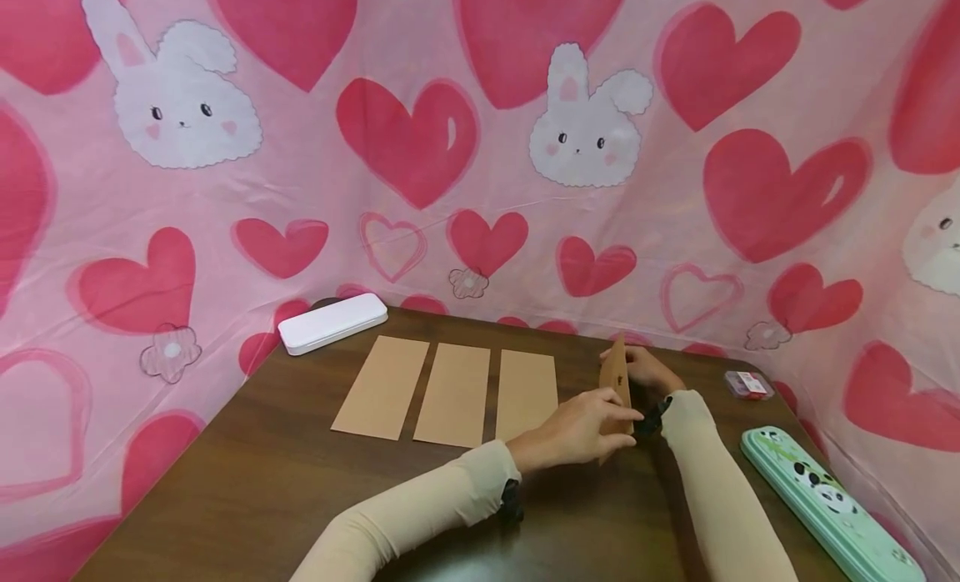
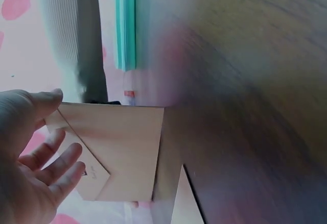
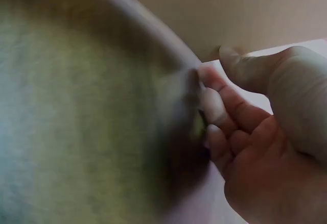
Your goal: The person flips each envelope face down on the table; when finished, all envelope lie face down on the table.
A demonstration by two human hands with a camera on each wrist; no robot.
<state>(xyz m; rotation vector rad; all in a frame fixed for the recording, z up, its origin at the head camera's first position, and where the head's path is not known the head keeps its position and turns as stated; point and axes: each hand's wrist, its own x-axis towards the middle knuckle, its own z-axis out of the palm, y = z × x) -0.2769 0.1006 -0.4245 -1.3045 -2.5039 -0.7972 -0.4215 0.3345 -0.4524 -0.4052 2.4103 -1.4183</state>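
A brown kraft envelope (image 1: 615, 372) stands on edge above the right part of the table, turned nearly edge-on in the head view. My left hand (image 1: 581, 428) pinches its near end, thumb at the upper edge. In the left wrist view, the envelope's pointed flap (image 2: 92, 165) with small dark print faces my left fingers (image 2: 66, 157). My right hand (image 1: 651, 372) pinches the far end, its fingers partly hidden behind the envelope. The right wrist view shows the thumb (image 3: 255, 71) against the brown paper, fingers curled below.
Three flat kraft rectangles (image 1: 452, 394) lie in a row left of my hands. A white case (image 1: 332, 325) sits at the back left. On the right are a small clear box (image 1: 748, 385) and a green panda case (image 1: 832, 503). A heart-print cloth (image 1: 420, 257) hangs behind the table.
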